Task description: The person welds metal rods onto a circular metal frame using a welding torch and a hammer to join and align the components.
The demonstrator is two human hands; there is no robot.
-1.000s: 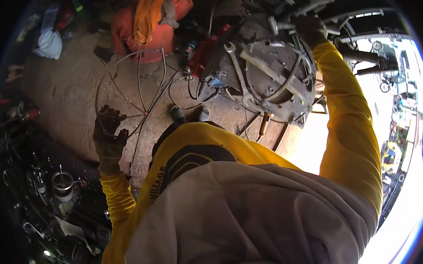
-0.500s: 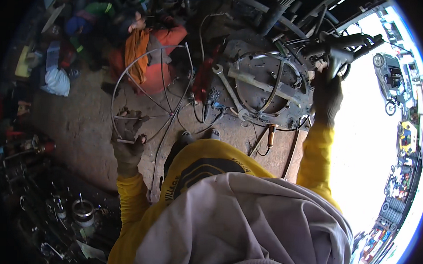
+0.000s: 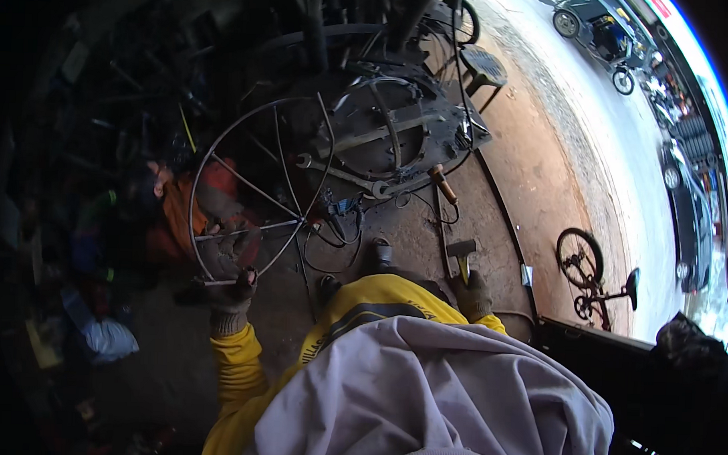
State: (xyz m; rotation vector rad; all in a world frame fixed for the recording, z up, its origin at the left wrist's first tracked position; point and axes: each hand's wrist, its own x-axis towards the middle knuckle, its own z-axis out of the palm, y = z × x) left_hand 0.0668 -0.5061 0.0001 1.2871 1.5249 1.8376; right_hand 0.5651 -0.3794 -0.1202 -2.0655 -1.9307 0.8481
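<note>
Hammer (image 3: 462,249) stands in the closed right hand (image 3: 472,294), right of centre. Left of centre, the left hand (image 3: 234,283) curls around the lower edge of a spoked metal frame (image 3: 302,220), partly screening a co-worker (image 3: 175,207) and a worktable (image 3: 462,125) bearing a wrench (image 3: 346,178). Bicycle (image 3: 587,271) at right; stool (image 3: 483,66) at upper right.

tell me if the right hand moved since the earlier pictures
Yes, the right hand has moved from the right end of the worktable to its near side.
</note>
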